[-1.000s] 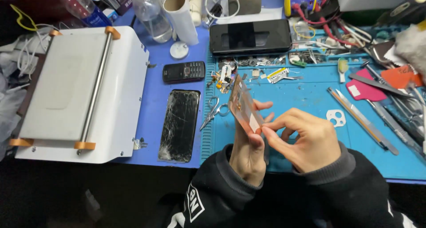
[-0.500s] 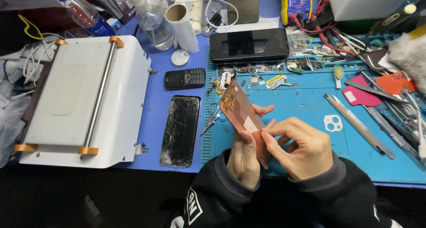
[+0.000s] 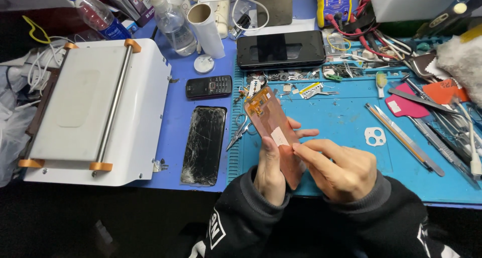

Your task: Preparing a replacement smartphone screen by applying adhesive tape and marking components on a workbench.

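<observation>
Nothing's really shifted since a sec ago — my left hand [image 3: 271, 172] still grips the copper-backed screen panel [image 3: 273, 132] upright over the blue mat [image 3: 341, 122], right hand [image 3: 341, 167] fingertips pinching its near edge, cracked phone [image 3: 205, 145] lying left.

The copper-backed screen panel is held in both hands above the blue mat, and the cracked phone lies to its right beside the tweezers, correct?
Not quite. In the head view the cracked phone lies to the left of the copper-backed screen panel, not its right. The left hand and right hand do hold the panel above the blue mat.

Copper-backed screen panel [image 3: 271, 125] (both hands)
</observation>
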